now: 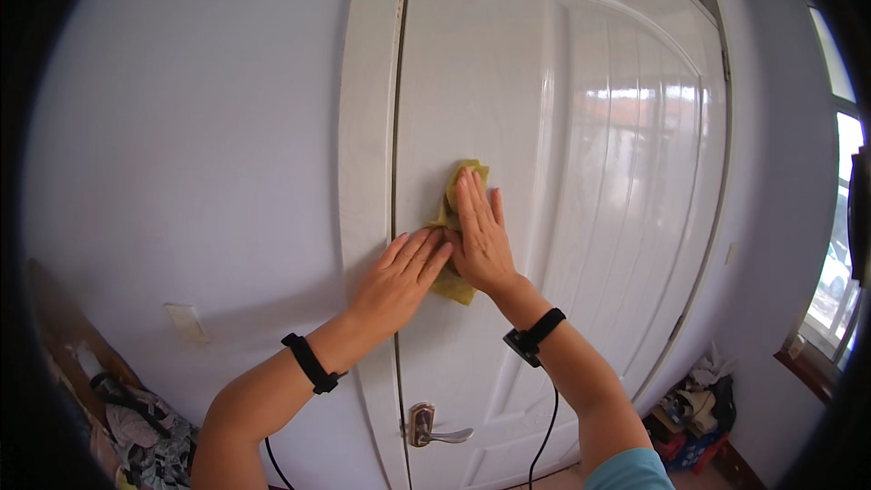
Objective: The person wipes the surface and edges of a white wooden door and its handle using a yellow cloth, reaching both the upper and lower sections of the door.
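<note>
Head: yellow cloth (pixel 453 288) btwn flat R hand (pixel 482 240) & door (pixel 490 82), flat L hand (pixel 397 281) at cloth edge

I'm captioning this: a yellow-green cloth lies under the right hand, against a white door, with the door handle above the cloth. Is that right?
Not quite: in the head view, the door handle is below the yellow-green cloth, not above it. The cloth does lie under the right hand, against the white door.

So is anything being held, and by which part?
No grip shows: the right hand lies flat over the middle of the yellow cloth, against the white door; the left hand is at the cloth's left side.
</note>
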